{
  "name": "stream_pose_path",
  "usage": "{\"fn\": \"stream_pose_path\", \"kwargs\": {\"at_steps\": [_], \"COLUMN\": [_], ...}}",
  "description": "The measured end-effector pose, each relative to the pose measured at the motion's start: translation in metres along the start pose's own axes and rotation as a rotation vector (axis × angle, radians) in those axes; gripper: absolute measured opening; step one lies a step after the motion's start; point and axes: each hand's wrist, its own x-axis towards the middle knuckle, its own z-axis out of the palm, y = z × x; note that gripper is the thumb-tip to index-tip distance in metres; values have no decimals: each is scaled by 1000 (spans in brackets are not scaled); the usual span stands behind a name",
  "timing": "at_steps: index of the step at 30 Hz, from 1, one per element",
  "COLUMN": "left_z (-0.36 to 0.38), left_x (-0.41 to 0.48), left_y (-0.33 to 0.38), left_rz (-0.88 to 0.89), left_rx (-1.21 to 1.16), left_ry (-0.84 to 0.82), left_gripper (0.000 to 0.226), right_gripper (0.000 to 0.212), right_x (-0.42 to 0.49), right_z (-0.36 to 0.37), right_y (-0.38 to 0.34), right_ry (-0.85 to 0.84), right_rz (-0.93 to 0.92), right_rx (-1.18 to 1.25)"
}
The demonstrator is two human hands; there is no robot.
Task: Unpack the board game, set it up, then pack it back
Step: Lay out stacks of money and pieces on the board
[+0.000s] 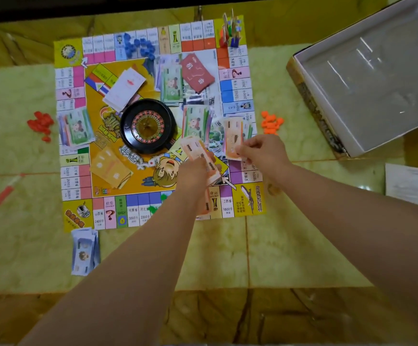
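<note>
Forearms stretched over board, laid flat. Orange note wad gripped in left hand; single orange note pinched by right hand. Risk judged: wad fanned loose, notes may be dropped; green stack nearby may be scattered.

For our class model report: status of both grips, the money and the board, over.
Left grip holds orange note stack. Right grip pinches orange note over the board. Roulette wheel mid-board, clear of both grips.
</note>
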Motion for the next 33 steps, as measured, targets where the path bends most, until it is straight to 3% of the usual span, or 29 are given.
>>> {"fn": "stream_pose_path", "kwargs": {"at_steps": [4,9,12,16,20,27,33], "left_z": [8,10,8,6,-3,-25,-63], "left_x": [4,5,5,0,-1,14,37], "left_y": [6,5,5,9,19,56,96], "left_rz": [-23,10,56,105,103,148,182], "left_rx": [-44,34,94,123,95,48,13], "left_ry": [33,32,74,41,-24,-11,27], "left_gripper": [30,22,17,14,26,25,21], "right_gripper": [29,21,14,22,15,6,13], "right_x": [20,20,13,4,4,14,35], "right_z": [1,6,10,14,20,41,61], "right_y": [4,7,-2,-16,-26,-64,-115], "right_ry": [76,137,5,-281,-186,-71,-8], "right_rz": [46,-52,-139,-178,-164,-110,-26], "right_rx": [-188,-253,6,-7,34,134,156]}}
